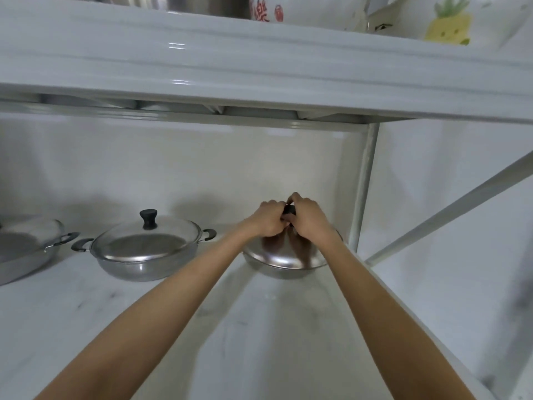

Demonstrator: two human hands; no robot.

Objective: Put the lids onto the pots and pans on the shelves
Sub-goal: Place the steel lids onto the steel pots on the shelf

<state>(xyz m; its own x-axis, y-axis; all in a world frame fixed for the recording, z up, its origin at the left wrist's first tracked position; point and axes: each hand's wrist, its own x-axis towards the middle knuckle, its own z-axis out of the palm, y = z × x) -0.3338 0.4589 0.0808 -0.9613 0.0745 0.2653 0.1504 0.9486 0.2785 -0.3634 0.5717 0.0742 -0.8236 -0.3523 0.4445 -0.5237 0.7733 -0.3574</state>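
Observation:
A steel lid (284, 256) sits on a steel pan (284, 273) at the right end of the white shelf (86, 327). Both my hands grip the lid's black knob (289, 210): my left hand (268, 219) from the left, my right hand (307, 219) from the right. The knob is mostly hidden by my fingers. In the middle stands a second steel pan (138, 267) with black side handles, covered by a glass lid (145, 241) with a black knob. At the far left a third pan (23, 249) is partly out of view, with something pale over it that I cannot make out.
An upper shelf (259, 67) hangs low over the pans and carries metal pots and printed packages. A metal upright post (364, 192) stands right behind the right pan. A diagonal brace (450, 212) runs on the right. White wall lies behind.

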